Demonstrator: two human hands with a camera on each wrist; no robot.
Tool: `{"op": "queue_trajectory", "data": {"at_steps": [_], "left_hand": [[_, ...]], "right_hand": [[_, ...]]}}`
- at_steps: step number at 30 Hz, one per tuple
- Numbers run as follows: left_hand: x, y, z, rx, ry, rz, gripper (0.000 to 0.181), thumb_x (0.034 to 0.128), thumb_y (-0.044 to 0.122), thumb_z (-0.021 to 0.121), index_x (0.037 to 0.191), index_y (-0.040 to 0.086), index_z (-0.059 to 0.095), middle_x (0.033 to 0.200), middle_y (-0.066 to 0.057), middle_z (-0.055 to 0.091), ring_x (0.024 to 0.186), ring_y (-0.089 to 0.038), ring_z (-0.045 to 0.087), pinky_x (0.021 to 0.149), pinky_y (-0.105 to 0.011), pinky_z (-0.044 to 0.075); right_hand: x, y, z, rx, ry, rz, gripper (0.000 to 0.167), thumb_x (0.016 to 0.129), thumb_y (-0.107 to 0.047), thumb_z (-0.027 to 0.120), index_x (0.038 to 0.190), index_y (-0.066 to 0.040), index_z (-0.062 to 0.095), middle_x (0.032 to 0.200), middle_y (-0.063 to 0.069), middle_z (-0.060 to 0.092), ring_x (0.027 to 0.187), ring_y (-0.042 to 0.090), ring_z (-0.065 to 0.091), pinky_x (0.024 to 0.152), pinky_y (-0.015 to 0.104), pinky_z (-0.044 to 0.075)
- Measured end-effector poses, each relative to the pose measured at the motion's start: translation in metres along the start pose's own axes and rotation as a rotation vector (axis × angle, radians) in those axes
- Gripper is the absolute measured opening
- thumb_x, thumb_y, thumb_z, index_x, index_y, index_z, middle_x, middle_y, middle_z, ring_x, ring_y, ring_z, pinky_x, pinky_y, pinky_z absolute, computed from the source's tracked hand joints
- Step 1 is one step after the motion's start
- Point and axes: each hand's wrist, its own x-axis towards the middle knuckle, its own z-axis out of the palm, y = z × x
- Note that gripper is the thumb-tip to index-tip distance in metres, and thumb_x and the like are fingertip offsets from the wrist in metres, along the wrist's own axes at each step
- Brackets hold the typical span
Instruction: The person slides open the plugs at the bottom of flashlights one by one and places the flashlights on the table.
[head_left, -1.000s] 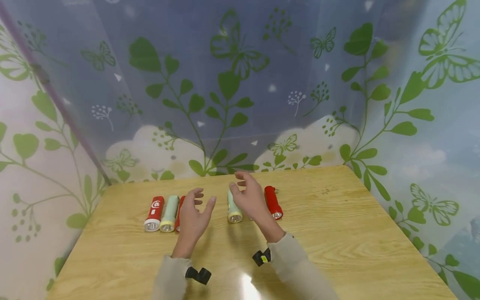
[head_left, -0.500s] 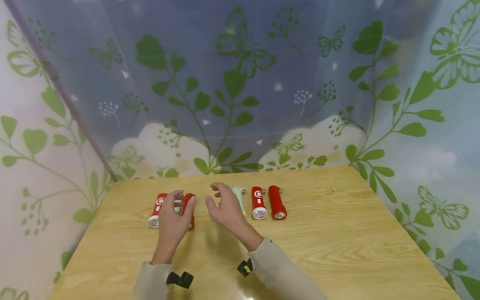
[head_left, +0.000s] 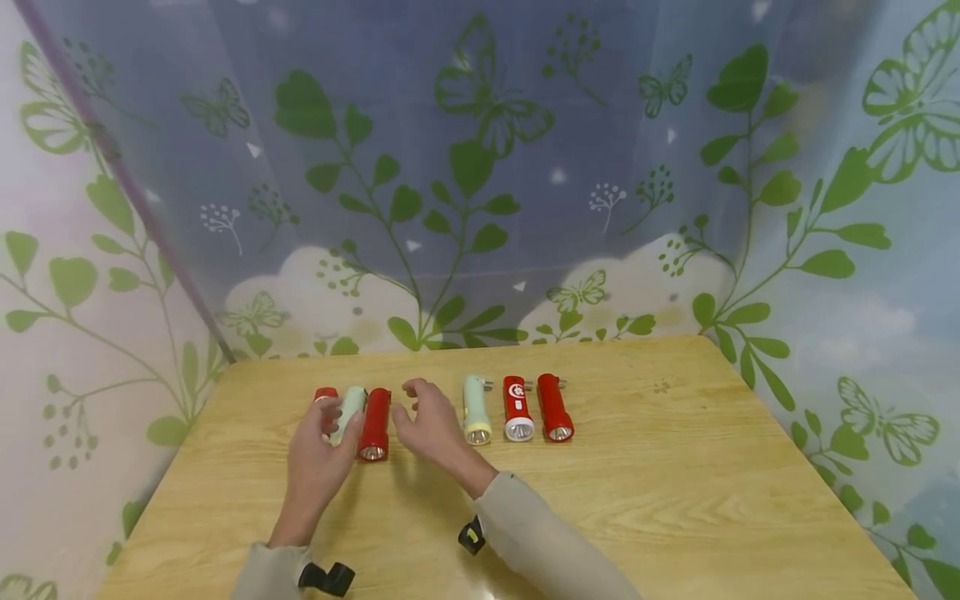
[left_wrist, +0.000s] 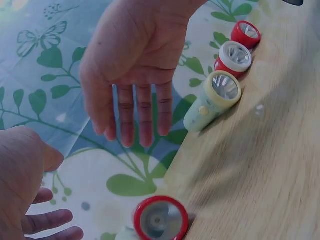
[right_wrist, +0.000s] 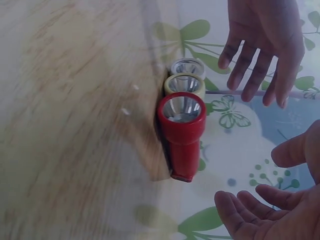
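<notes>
My left hand (head_left: 318,458), empty and with fingers loosely bent, hovers over the left group of flashlights. Under it lies a red flashlight with white trim (head_left: 326,392), mostly hidden by the fingers. Beside that are a mint-green flashlight (head_left: 351,407), partly covered, and a plain red flashlight (head_left: 375,425). My right hand (head_left: 431,425) is held above the table between the two groups, also empty, its fingers apart. To its right lie another mint-green flashlight (head_left: 476,408), a red-and-white flashlight (head_left: 517,407) and a red flashlight (head_left: 554,407). In the right wrist view the left group's red flashlight (right_wrist: 184,135) stands nearest.
All flashlights lie on a light wooden table (head_left: 660,500), lenses toward the person. A printed curtain (head_left: 480,208) with leaves and butterflies rises along the table's back edge and both sides.
Both hands have moved left, the right one off the right group, whose flashlights now show fully. The left hand has passed from beside the left group to over its left end.
</notes>
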Motion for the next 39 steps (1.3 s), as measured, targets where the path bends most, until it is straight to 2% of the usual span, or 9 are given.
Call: {"op": "queue_trajectory", "data": {"at_steps": [3, 6, 9, 18, 25, 31, 36, 39], "left_hand": [[-0.003, -0.004, -0.006, 0.025, -0.019, -0.033, 0.042, 0.0997, 0.028, 0.064, 0.131, 0.002, 0.056, 0.123, -0.021, 0.066, 0.106, -0.037, 0.065, 0.085, -0.038, 0.049], [-0.005, -0.006, -0.011, 0.037, -0.04, -0.073, 0.045, 0.101, 0.031, 0.062, 0.135, 0.002, 0.054, 0.127, -0.021, 0.064, 0.111, -0.037, 0.063, 0.087, -0.041, 0.05], [-0.006, -0.009, -0.014, 0.058, -0.048, -0.098, 0.049, 0.1021, 0.033, 0.059, 0.139, 0.002, 0.052, 0.127, -0.022, 0.063, 0.113, -0.036, 0.062, 0.09, -0.043, 0.05], [-0.008, -0.018, -0.023, 0.061, -0.017, -0.096, 0.046, 0.1004, 0.03, 0.062, 0.136, 0.001, 0.054, 0.123, -0.022, 0.066, 0.107, -0.036, 0.066, 0.08, -0.027, 0.051], [-0.013, -0.024, -0.026, 0.084, -0.029, -0.124, 0.047, 0.1015, 0.031, 0.06, 0.138, 0.002, 0.052, 0.124, -0.022, 0.064, 0.111, -0.037, 0.064, 0.081, -0.032, 0.049], [-0.014, -0.028, -0.029, 0.081, -0.029, -0.138, 0.046, 0.1023, 0.029, 0.058, 0.139, 0.003, 0.051, 0.126, -0.022, 0.062, 0.113, -0.04, 0.064, 0.082, -0.039, 0.054], [-0.016, -0.03, -0.032, 0.07, -0.016, -0.141, 0.044, 0.1009, 0.029, 0.061, 0.136, 0.004, 0.054, 0.124, -0.022, 0.064, 0.109, -0.038, 0.065, 0.08, -0.032, 0.049], [-0.017, -0.031, -0.033, 0.074, -0.011, -0.15, 0.044, 0.1009, 0.029, 0.061, 0.136, 0.004, 0.054, 0.123, -0.022, 0.065, 0.108, -0.037, 0.065, 0.078, -0.029, 0.047]], "right_hand": [[0.001, 0.003, 0.005, -0.035, -0.009, 0.011, 0.042, 0.099, -0.022, 0.055, 0.136, -0.002, 0.057, 0.132, 0.016, 0.064, 0.115, 0.032, 0.064, 0.093, 0.041, 0.055], [0.003, 0.006, 0.011, -0.058, -0.017, 0.022, 0.041, 0.099, -0.021, 0.056, 0.135, -0.002, 0.057, 0.13, 0.016, 0.065, 0.113, 0.03, 0.064, 0.093, 0.042, 0.055], [0.007, 0.008, 0.016, -0.037, -0.034, 0.045, 0.042, 0.098, -0.02, 0.057, 0.134, 0.001, 0.057, 0.128, 0.018, 0.065, 0.111, 0.031, 0.064, 0.094, 0.044, 0.054], [0.02, 0.014, 0.032, -0.03, -0.074, 0.104, 0.046, 0.099, -0.024, 0.055, 0.135, 0.004, 0.055, 0.128, 0.021, 0.064, 0.116, 0.033, 0.063, 0.097, 0.044, 0.054], [0.028, 0.024, 0.041, -0.041, -0.093, 0.133, 0.05, 0.1, -0.029, 0.054, 0.136, 0.005, 0.054, 0.126, 0.021, 0.065, 0.116, 0.033, 0.062, 0.099, 0.045, 0.053], [0.037, 0.028, 0.039, -0.011, -0.146, 0.185, 0.055, 0.101, -0.038, 0.056, 0.135, 0.005, 0.054, 0.125, 0.021, 0.065, 0.114, 0.032, 0.063, 0.098, 0.045, 0.053], [0.044, 0.026, 0.038, -0.007, -0.19, 0.253, 0.056, 0.1, -0.043, 0.057, 0.128, 0.006, 0.058, 0.124, 0.021, 0.065, 0.112, 0.032, 0.063, 0.096, 0.044, 0.053], [0.046, 0.025, 0.041, -0.052, -0.199, 0.257, 0.052, 0.099, -0.044, 0.058, 0.119, 0.005, 0.062, 0.117, 0.02, 0.066, 0.101, 0.029, 0.063, 0.088, 0.04, 0.054]]}}
